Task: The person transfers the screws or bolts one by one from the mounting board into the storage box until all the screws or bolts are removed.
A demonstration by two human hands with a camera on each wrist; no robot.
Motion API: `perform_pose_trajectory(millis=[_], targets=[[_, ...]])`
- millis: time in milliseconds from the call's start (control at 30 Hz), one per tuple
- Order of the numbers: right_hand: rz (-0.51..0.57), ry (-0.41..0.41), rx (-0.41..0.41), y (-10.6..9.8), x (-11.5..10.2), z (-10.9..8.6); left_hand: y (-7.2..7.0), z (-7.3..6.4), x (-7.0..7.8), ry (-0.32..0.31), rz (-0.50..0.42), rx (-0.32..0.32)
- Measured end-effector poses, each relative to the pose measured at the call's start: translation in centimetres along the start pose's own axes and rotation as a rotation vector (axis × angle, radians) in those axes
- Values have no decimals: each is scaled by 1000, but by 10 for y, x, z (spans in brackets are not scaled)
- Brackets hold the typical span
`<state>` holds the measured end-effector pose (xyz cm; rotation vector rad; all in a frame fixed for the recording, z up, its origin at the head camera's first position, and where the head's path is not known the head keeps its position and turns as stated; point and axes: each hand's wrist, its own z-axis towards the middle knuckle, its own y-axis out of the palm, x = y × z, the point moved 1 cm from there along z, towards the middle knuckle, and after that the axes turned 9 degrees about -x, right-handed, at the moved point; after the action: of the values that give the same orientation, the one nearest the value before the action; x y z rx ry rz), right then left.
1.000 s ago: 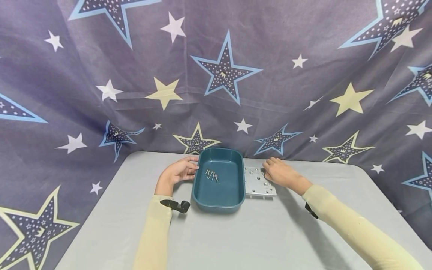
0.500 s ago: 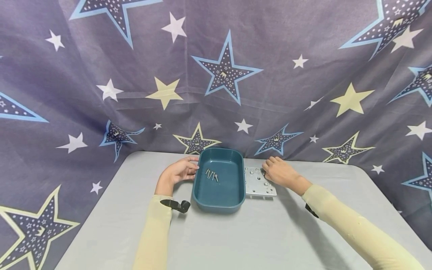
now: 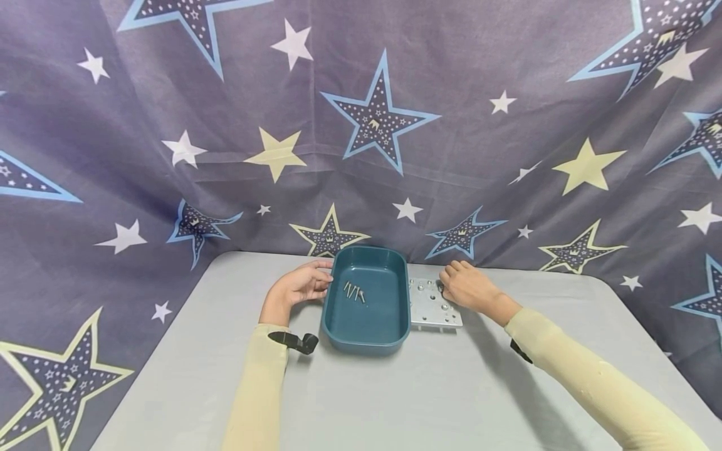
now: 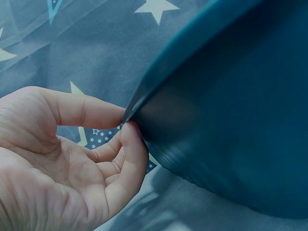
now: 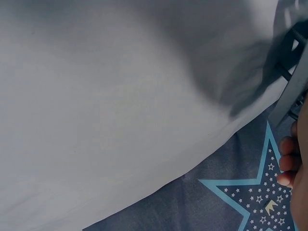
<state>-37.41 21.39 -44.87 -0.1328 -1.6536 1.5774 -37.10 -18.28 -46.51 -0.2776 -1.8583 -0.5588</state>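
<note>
In the head view, a teal tray (image 3: pixel 366 341) stands mid-table with several small metal screws (image 3: pixel 355 292) lying inside it. My left hand (image 3: pixel 299 285) is at its left side; in the left wrist view, the fingertips of that hand (image 4: pixel 82 149) pinch the tray's rim (image 4: pixel 163 72). Right of the tray is a silver metal plate (image 3: pixel 431 310) with holes and screw heads, raised on bolts that stick out beneath. My right hand (image 3: pixel 470 289), fingers curled, pinches a small dark piece (image 3: pixel 440 286) at the plate's far right corner; the palm hides most of it.
A grey cloth-covered table (image 3: pixel 372 401) lies under everything. Behind it hangs a star-patterned curtain (image 3: pixel 468 181), close to the table's far edge. Black wrist straps (image 3: pixel 293 342) sit over both pale yellow sleeves.
</note>
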Motion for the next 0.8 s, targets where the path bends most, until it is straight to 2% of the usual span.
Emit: perform_pose_trajectory(millis=[567,800], targets=[[35,-10,27,-2,1,2,1,-1,0,13,-9,-16],[28,-27,69,-1,2,1,1,-1,1,12,-10,-22]])
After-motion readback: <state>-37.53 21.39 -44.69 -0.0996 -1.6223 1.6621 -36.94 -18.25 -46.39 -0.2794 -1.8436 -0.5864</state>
